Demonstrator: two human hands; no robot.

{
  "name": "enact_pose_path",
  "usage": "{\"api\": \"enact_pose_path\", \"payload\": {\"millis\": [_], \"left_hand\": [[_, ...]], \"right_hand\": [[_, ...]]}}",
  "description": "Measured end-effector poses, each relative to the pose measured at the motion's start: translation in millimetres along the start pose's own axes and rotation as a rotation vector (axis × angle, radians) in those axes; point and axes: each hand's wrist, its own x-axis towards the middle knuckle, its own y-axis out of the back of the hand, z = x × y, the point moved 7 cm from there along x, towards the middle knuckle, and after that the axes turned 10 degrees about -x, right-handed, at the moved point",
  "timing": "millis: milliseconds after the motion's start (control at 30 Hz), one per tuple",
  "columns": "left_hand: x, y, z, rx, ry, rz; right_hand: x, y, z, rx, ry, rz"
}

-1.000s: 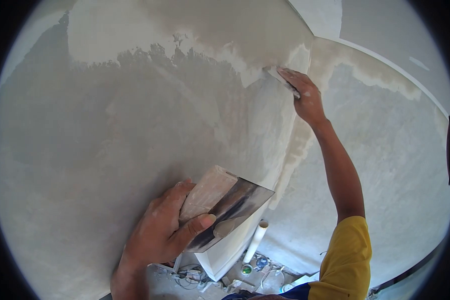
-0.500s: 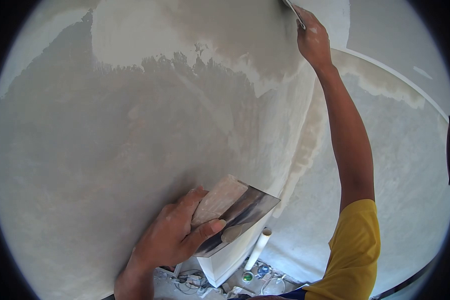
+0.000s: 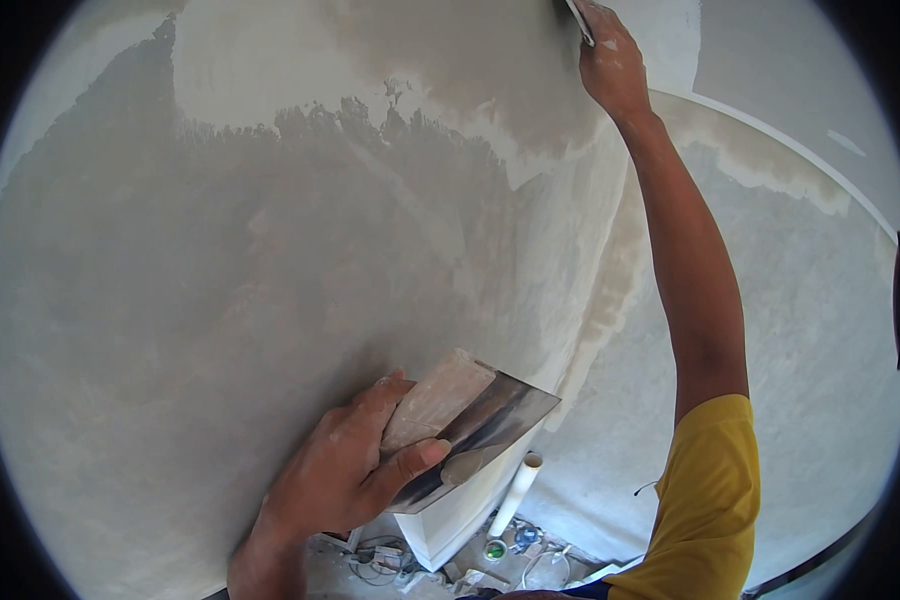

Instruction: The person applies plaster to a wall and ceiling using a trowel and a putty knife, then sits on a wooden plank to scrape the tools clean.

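1. The right arm (image 3: 685, 240) is raised and nearly straight, reaching from the lower right to the top of the view.
2. The right hand (image 3: 613, 68) is closed in a grip, its back (dotted with pale smears) towards the camera.
3. The left hand (image 3: 335, 465) grips low down, thumb (image 3: 415, 463) stretched rightward, fingers mostly hidden.
4. The left wrist (image 3: 278, 530) sits near the bottom edge, below the hand.

Left wall (image 3: 220, 300) in front of me: grey, patchy, paler toward its top edge. Right wall (image 3: 820, 330) joins at a corner, lighter, beige band up top under the ceiling's (image 3: 800, 70) white trim (image 3: 790, 144). Floor (image 3: 515, 577) cluttered: cables (image 3: 378, 572), tilted white pipe (image 3: 515, 495). Cool light low right.
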Motion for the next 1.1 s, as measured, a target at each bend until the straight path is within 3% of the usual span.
{"api": "enact_pose_path", "payload": {"millis": [333,433,533,600,733,1100], "left_hand": [[0.0,-0.6,-1.9,0.003,0.015,-0.010],[-0.8,-1.1,-1.8,0.000,0.016,0.001],[-1.0,-2.2,-0.4,-0.013,-0.006,-0.015],[-1.4,-2.3,-4.9,0.042,-0.046,0.007],[-1.3,-2.0,-0.2,0.119,-0.127,0.031],[0.1,-2.0,0.2,0.067,-0.112,0.050]], "right_hand": [[-4.7,-8.0,-2.6,-0.018,0.070,-0.040],[-17.5,-8.0,-3.0,-0.089,0.175,0.008],[-26.9,-7.5,-9.4,-0.171,0.145,-0.077],[-26.3,2.0,-15.3,0.000,0.018,-0.049],[-48.5,4.0,-22.8,0.020,0.046,-0.058],[-129.8,24.1,-65.6,0.061,-0.108,-0.253]]}}
